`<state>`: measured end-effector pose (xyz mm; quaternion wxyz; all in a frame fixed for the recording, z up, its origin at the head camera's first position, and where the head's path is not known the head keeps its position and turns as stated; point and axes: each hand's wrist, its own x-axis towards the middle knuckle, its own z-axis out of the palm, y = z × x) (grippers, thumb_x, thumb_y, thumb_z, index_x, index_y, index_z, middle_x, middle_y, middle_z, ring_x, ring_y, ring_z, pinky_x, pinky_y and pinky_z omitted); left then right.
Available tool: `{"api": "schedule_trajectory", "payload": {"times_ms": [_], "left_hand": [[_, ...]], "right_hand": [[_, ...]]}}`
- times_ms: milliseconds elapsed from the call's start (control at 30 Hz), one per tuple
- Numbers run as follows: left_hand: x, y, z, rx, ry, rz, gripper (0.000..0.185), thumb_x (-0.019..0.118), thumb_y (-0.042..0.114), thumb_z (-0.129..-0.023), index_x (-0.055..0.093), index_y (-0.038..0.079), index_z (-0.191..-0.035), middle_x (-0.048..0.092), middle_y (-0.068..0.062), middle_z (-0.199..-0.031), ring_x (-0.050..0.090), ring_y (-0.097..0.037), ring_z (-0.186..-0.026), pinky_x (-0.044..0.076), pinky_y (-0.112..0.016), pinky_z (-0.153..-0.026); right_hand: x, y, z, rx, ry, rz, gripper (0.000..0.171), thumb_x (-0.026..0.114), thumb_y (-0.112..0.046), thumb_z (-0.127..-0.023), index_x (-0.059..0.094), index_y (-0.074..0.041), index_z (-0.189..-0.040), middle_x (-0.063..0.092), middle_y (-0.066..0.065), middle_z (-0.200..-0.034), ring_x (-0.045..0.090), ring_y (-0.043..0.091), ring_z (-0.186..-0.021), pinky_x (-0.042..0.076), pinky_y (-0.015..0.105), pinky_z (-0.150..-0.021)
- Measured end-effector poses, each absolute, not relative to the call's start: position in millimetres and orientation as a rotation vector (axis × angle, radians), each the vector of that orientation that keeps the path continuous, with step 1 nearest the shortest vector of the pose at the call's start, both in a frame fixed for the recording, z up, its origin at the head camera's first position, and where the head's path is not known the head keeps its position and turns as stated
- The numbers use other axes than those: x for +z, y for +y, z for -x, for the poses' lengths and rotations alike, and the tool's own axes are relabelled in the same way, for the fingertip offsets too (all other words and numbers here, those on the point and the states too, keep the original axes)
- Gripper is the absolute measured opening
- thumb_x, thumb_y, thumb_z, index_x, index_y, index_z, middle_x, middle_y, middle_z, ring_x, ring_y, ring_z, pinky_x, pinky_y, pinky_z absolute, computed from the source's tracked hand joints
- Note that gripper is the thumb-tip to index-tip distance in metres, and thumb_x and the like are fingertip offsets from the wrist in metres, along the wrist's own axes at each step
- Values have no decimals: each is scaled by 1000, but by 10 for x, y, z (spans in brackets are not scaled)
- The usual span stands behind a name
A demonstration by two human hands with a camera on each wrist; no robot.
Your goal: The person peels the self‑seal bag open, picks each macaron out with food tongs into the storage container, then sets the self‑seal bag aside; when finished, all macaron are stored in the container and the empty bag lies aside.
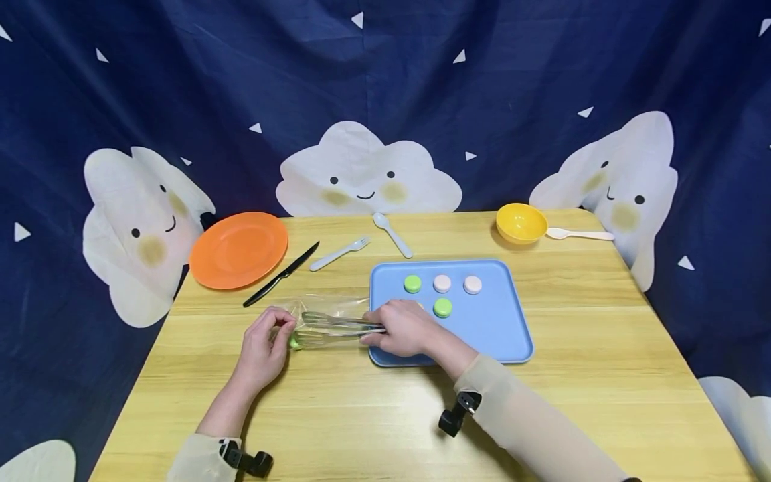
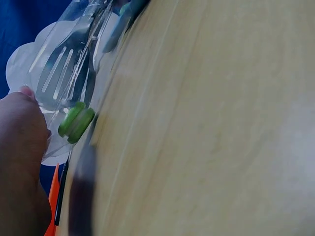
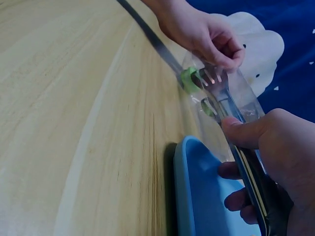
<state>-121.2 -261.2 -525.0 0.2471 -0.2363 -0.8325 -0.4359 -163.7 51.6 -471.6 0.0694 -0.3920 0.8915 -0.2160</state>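
On the wooden counter, just left of the blue tray [image 1: 500,335], the left hand [image 1: 263,345] pinches open a clear plastic bag [image 1: 328,309]. Inside it, metal tongs [image 1: 337,326], gripped by the right hand [image 1: 402,328], clamp a green macaron [image 1: 295,343] beside the left fingers [image 3: 224,54]. The macaron looks light and crumbly, best held gently by its flat shells.

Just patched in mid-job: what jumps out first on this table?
Both hands meet at the table's middle: the right hand grips metal tongs reaching into a clear plastic bag that the left hand pinches, a green macaron at the tips. Beside them, four more macarons lie on the blue tray.
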Motion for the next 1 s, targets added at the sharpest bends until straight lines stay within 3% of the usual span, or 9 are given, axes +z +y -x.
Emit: {"api": "schedule_trajectory", "payload": {"times_ms": [167, 333, 500, 667, 767, 1000], "left_hand": [[-5286, -2581, 1193, -1210, -2241, 648, 5, 68, -4, -100, 65, -2, -97, 66, -9, -94, 64, -22, -91, 49, -17, -93], [-5316, -2540, 1183, -1226, -2214, 670, 12, 68, -13, -95, 64, -3, -98, 64, -11, -94, 63, -23, -90, 48, -17, -91], [-5313, -2526, 1184, -1222, -2215, 669, 19, 68, -20, -90, 64, -3, -98, 64, -10, -95, 63, -22, -89, 49, -16, -91], [-5296, -2544, 1180, -1197, -2283, 635, 5, 65, -7, -101, 63, -3, -98, 64, -8, -96, 64, -21, -91, 49, -16, -93], [-5291, -2559, 1178, -1179, -2327, 607, 9, 62, 4, -106, 63, -1, -99, 64, -6, -96, 64, -20, -92, 49, -15, -92], [-5310, -2592, 1197, -1158, -2326, 610, 5, 65, -3, -103, 64, 0, -99, 64, -6, -94, 63, -17, -87, 49, -15, -86]], "right_hand": [[-4727, 464, 1675, -600, 2667, 1203, 23, 75, -44, -99, 75, -21, -102, 50, -12, -65, 51, 10, -64, 45, 34, -59], [-4719, 404, 1668, -454, 2709, 1285, 28, 75, -45, -99, 69, -19, -89, 44, -9, -63, 50, 12, -63, 46, 36, -60], [-4742, 386, 1622, -382, 2763, 1337, 31, 71, -47, -101, 62, -23, -84, 51, -11, -68, 54, 12, -64, 48, 37, -59], [-4745, 434, 1591, -405, 2804, 1336, 37, 71, -47, -101, 51, -25, -79, 50, -11, -67, 52, 13, -60, 43, 35, -52], [-4717, 502, 1586, -419, 2814, 1335, 35, 72, -45, -101, 51, -25, -80, 49, -11, -66, 51, 13, -59, 41, 34, -51], [-4578, 720, 1553, -382, 2829, 1319, 26, 72, -44, -101, 63, -21, -91, 52, -10, -70, 50, 12, -59, 42, 34, -51]]}}
